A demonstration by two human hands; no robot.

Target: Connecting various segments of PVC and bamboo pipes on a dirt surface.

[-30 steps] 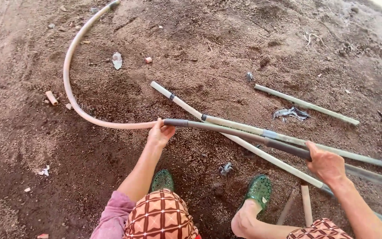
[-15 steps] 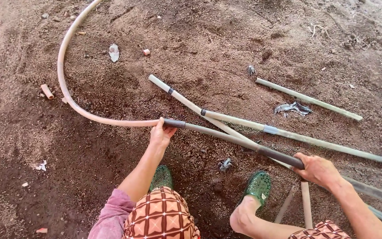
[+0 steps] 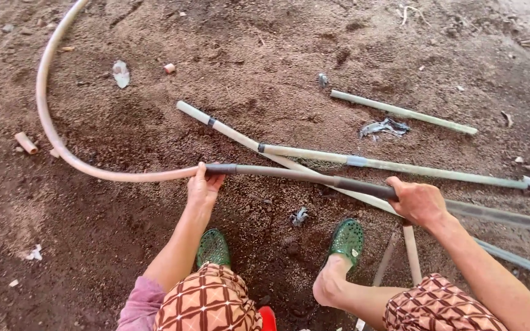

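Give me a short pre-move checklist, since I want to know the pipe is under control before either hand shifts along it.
1. Left hand gripping where the curved pale pipe meets the dark pipe: ok, fingers wrapped over it.
2. Right hand closed on the dark pipe: ok.
3. Pale pipe seated fully into the dark one: cannot tell, the left hand covers part of the joint.
4. Dark pipe free of the pale straight pipes crossing beneath it: not ok, they overlap between the hands.
5. Green shoes away from the pipe: ok, both are nearer the person.
6. Ground free of loose bits: not ok, a short pipe offcut and scraps lie around.
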